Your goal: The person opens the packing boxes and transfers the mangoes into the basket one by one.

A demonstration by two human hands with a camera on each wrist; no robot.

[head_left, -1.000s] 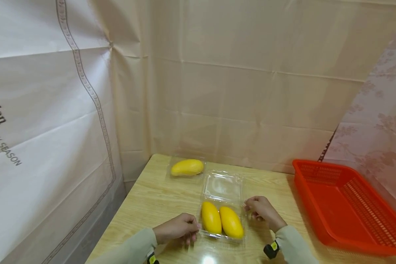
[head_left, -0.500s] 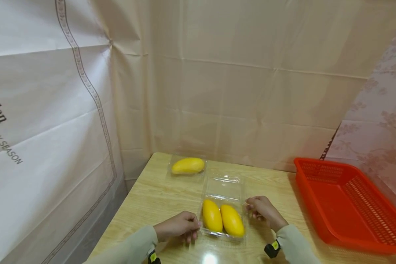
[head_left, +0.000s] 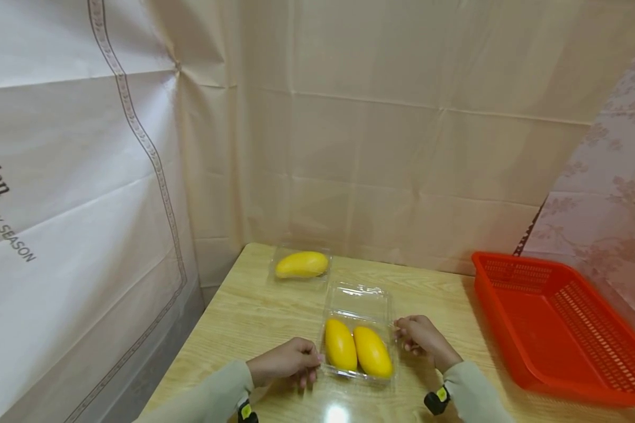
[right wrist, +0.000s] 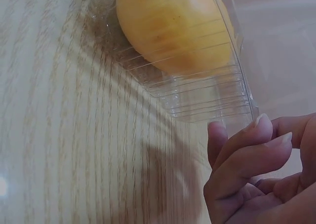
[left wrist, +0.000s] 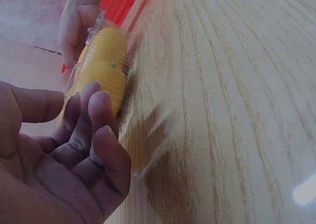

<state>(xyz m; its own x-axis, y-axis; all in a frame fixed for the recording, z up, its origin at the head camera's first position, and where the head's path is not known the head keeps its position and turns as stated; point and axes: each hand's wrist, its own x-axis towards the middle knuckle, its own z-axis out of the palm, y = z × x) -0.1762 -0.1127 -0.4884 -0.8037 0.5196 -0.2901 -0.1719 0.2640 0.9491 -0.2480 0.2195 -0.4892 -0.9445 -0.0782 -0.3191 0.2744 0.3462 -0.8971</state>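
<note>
A clear plastic clamshell box [head_left: 357,376] lies on the table in the head view, its lid [head_left: 358,302] folded back away from me. Two yellow mangoes [head_left: 341,345] sit side by side in its base. My left hand [head_left: 288,361] pinches the rim at the box's near left corner, between thumb and fingertips; the other fingers are loosely curled. On the far right side, near the hinge, my right hand [head_left: 423,338] pinches the rim. The right wrist view shows those fingertips at the ribbed wall's edge, beside one mango [right wrist: 173,29].
Behind the box, to the left, another clear box [head_left: 277,258] holds one yellow mango [head_left: 303,265]. A red plastic basket [head_left: 513,358] stands at the right. Cloth sheets [head_left: 376,147] hang behind the wooden table [head_left: 233,317] and at both sides.
</note>
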